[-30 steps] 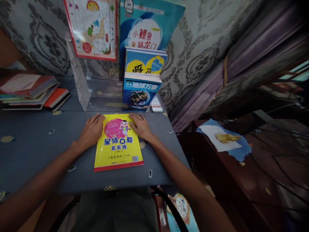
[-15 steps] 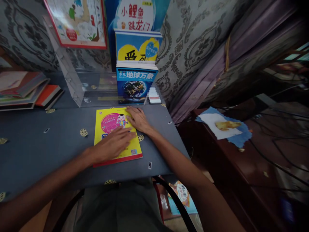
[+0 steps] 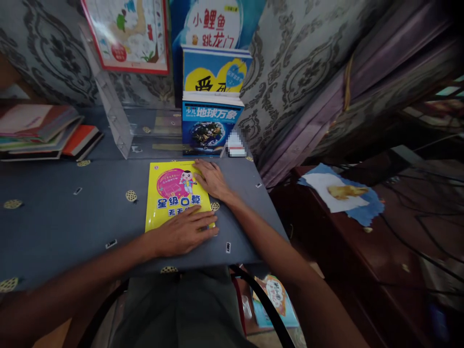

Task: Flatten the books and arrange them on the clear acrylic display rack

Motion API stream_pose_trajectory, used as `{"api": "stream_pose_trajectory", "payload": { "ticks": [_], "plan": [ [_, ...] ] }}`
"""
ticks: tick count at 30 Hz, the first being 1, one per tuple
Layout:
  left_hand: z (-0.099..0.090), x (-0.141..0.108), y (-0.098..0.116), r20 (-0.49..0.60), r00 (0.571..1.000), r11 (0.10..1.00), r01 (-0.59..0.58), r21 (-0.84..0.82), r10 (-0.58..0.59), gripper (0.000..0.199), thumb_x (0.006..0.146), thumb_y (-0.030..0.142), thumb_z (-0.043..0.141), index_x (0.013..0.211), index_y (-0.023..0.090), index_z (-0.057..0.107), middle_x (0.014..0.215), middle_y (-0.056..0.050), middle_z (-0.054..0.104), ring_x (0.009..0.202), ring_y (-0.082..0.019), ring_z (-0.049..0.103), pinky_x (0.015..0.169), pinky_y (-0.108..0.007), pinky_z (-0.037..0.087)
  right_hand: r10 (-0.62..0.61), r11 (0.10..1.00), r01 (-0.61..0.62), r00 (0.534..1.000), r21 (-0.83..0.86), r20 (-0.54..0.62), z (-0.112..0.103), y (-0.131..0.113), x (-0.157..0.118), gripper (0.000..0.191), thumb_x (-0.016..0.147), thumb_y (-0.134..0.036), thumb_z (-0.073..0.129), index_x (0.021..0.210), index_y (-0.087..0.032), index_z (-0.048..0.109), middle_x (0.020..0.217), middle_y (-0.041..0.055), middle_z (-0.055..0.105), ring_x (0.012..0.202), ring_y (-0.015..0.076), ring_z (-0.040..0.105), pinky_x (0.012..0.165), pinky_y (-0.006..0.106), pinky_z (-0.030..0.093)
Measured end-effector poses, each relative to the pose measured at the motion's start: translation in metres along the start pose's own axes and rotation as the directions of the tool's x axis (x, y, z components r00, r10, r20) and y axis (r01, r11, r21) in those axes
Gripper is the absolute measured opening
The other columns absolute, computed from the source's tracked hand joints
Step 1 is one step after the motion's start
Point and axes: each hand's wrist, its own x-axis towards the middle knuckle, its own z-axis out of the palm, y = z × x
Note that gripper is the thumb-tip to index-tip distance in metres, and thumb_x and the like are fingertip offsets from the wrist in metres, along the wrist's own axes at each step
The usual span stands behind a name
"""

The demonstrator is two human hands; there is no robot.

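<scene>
A yellow book [image 3: 163, 212] with a pink circle and a cartoon child on its cover lies closed on the grey-blue tabletop [image 3: 105, 193]. Across its lower part rests my left hand [image 3: 183, 231], palm down with the fingers spread, covering the bottom edge and some of the title. My right hand [image 3: 212, 180] lies flat at the book's upper right corner, partly on the cover and partly beside it, fingers stretched. Neither hand grips anything.
Behind the book, a clear stand [image 3: 112, 111] holds a blue globe book [image 3: 206, 133] and others. Stacked books [image 3: 39, 123] lie at the far left. To the right, a brown cabinet [image 3: 348, 246] bears a blue cloth [image 3: 369, 210] with white paper and cables.
My left hand has slid down the cover toward the bottom edge, uncovering the title. My right hand has stayed at the upper right corner. The whole view has shifted slightly.
</scene>
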Motion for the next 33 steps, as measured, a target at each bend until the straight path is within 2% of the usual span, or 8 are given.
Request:
{"api": "stream_pose_trajectory", "payload": {
  "ticks": [6, 11, 14, 20, 24, 26, 29, 33],
  "plan": [
    [-0.017, -0.014, -0.006, -0.223, 0.959, 0.984, 0.177, -0.008, -0.174, 0.038, 0.101, 0.020, 0.039, 0.127, 0.021, 0.066, 0.132, -0.012, 0.070, 0.128, -0.027, 0.061, 0.112, -0.053, 0.045, 0.011, 1.000, -0.011, 1.000, 0.014, 0.009, -0.005, -0.005, -0.007, 0.039, 0.101, -0.027, 0.046, 0.137, -0.017, 0.060, 0.151, 0.0141, 0.056, 0.144, 0.0263, 0.046, 0.121, 0.052, 0.028],
    [-0.035, -0.051, -0.036, -0.407, 0.829, 0.877, 0.465, 0.122, -0.383, 0.037, 0.101, 0.029, 0.040, 0.126, 0.016, 0.064, 0.138, -0.017, 0.064, 0.133, -0.033, 0.055, 0.115, -0.058, 0.039, 0.050, 0.998, -0.048, 0.998, -0.041, 0.050, -0.005, -0.022, -0.032, 0.043, 0.104, -0.030, 0.042, 0.142, -0.014, 0.055, 0.158, 0.0175, 0.046, 0.150, 0.0284, 0.038, 0.122, 0.055, 0.026],
    [-0.036, -0.068, -0.047, -0.429, 0.789, 0.815, 0.551, 0.178, -0.440, 0.040, 0.102, 0.035, 0.038, 0.129, 0.016, 0.060, 0.142, -0.017, 0.061, 0.135, -0.032, 0.053, 0.114, -0.055, 0.041, 0.057, 0.995, -0.051, 0.996, -0.085, 0.070, -0.005, -0.037, -0.053, 0.047, 0.104, -0.033, 0.042, 0.146, -0.014, 0.052, 0.160, 0.0182, 0.043, 0.153, 0.0305, 0.032, 0.123, 0.057, 0.025],
    [-0.029, -0.070, -0.048, -0.441, 0.786, 0.778, 0.573, 0.258, -0.433, 0.043, 0.104, 0.033, 0.033, 0.133, 0.012, 0.056, 0.144, -0.019, 0.059, 0.137, -0.031, 0.051, 0.116, -0.053, 0.038, 0.012, 0.985, 0.009, 0.993, -0.171, 0.121, -0.005, -0.066, -0.092, 0.049, 0.106, -0.036, 0.040, 0.149, -0.015, 0.048, 0.162, 0.0178, 0.039, 0.154, 0.0322, 0.029, 0.121, 0.059, 0.028],
    [-0.025, -0.072, -0.046, -0.468, 0.717, 0.694, 0.671, 0.262, -0.517, 0.046, 0.103, 0.039, 0.037, 0.134, 0.009, 0.055, 0.151, -0.025, 0.050, 0.145, -0.038, 0.042, 0.116, -0.058, 0.035, -0.004, 0.977, 0.030, 0.993, -0.212, 0.121, -0.002, -0.074, -0.109, 0.050, 0.106, -0.037, 0.040, 0.151, -0.018, 0.047, 0.163, 0.0170, 0.038, 0.154, 0.0334, 0.028, 0.121, 0.059, 0.029],
    [-0.023, -0.073, -0.047, -0.478, 0.682, 0.672, 0.705, 0.225, -0.554, 0.049, 0.103, 0.041, 0.039, 0.136, 0.009, 0.052, 0.151, -0.026, 0.050, 0.147, -0.041, 0.038, 0.116, -0.062, 0.033, 0.003, 0.974, 0.023, 0.993, -0.226, 0.115, 0.000, -0.075, -0.113, 0.049, 0.106, -0.038, 0.040, 0.151, -0.019, 0.047, 0.163, 0.0164, 0.037, 0.154, 0.0341, 0.027, 0.120, 0.059, 0.029],
    [-0.025, -0.073, -0.049, -0.495, 0.661, 0.720, 0.687, 0.095, -0.565, 0.047, 0.100, 0.039, 0.041, 0.137, 0.011, 0.051, 0.147, -0.023, 0.055, 0.144, -0.040, 0.042, 0.115, -0.061, 0.034, 0.018, 0.969, 0.009, 0.994, -0.245, 0.108, 0.003, -0.075, -0.114, 0.049, 0.105, -0.038, 0.041, 0.150, -0.020, 0.048, 0.163, 0.0157, 0.038, 0.154, 0.0359, 0.027, 0.120, 0.060, 0.030],
    [-0.035, -0.071, -0.054, -0.509, 0.577, 0.756, 0.594, -0.275, -0.639, 0.046, 0.094, 0.037, 0.051, 0.135, 0.015, 0.051, 0.131, -0.018, 0.066, 0.122, -0.034, 0.061, 0.106, -0.054, 0.045, 0.020, 0.964, 0.009, 0.994, -0.264, 0.105, 0.003, -0.075, -0.113, 0.049, 0.105, -0.037, 0.044, 0.150, -0.019, 0.048, 0.162, 0.0163, 0.039, 0.153, 0.0368, 0.028, 0.120, 0.059, 0.030]
  ]
}}
